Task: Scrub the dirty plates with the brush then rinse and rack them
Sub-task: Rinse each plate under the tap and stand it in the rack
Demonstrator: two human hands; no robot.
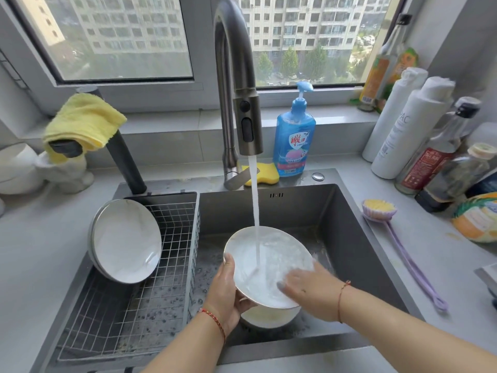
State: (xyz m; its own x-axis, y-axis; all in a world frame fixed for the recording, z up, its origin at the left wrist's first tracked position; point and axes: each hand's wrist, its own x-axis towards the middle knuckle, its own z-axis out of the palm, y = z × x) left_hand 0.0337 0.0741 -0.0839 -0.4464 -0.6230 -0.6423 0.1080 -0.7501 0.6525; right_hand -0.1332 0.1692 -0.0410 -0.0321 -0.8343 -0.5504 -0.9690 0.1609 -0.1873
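Observation:
A white plate is tilted under the running tap, and water streams onto its face. My left hand grips its left rim from below. My right hand lies flat with straight fingers on the plate's wet lower right face. Below it in the sink sits another white dish, mostly hidden. One white plate leans upright in the wire rack on the sink's left side. The purple brush with yellow bristles lies on the counter right of the sink.
A blue soap bottle and a yellow sponge stand behind the sink. Several bottles crowd the right counter. A yellow cloth hangs over a dark spout at left, near white ceramic pieces.

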